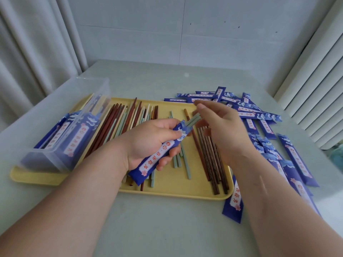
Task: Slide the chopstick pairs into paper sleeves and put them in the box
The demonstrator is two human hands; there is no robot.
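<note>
The left hand (152,141) holds a blue paper sleeve (156,154) above the middle of a yellow tray (185,191), with fingers curled under it and the thumb pressing on top near its open end. A pair of green chopsticks (194,120) is mostly inside this sleeve, and only the ends stick out. The right hand (220,127) is at those ends with loosely bent fingers; I cannot tell whether it grips them or only touches them. Loose chopsticks (118,123) in red-brown, cream, green and dark brown lie across the tray. A clear plastic box (42,156) sits on the tray's left end and holds several filled sleeves (78,136). More blue sleeves (258,114) lie scattered on the tabletop (167,229) to the right of the tray.
</note>
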